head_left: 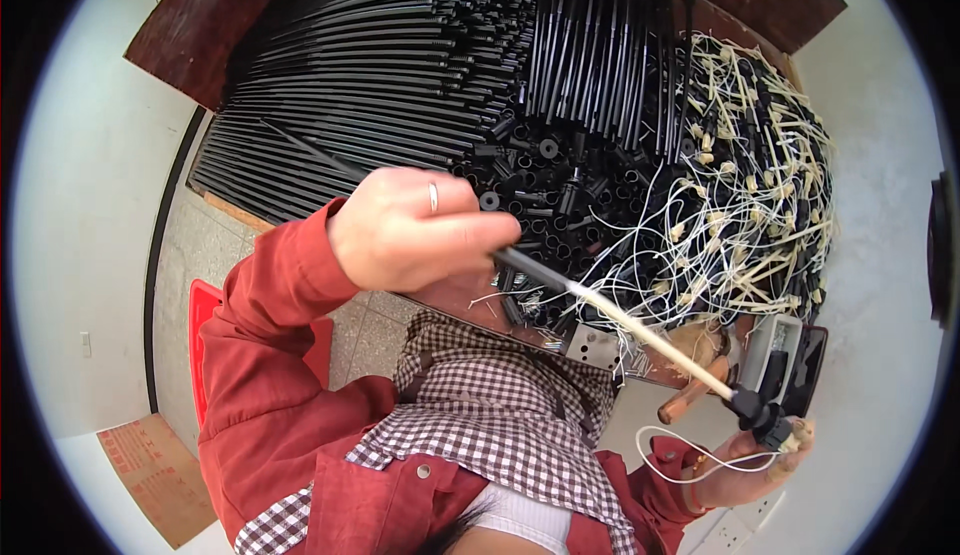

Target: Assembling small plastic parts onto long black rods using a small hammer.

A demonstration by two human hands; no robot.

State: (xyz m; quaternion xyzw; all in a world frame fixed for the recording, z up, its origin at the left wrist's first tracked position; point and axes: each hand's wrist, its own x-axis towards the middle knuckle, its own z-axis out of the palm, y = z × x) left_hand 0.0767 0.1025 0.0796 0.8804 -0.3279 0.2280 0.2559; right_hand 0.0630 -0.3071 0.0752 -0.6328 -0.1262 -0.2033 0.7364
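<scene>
Rod [640, 333], black then cream, is clamped in your left hand [415, 230]; your right hand [748, 470] grips its black end fitting [758, 415].

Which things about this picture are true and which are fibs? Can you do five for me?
1. The left hand grips a black tube. True.
2. The left sleeve is blue. False: it is red.
3. The right hand holds a black fitting. True.
4. The tangled white cords lie at the picture's left. False: they lie toward its right.
5. A ring is on the left hand. True.
</scene>
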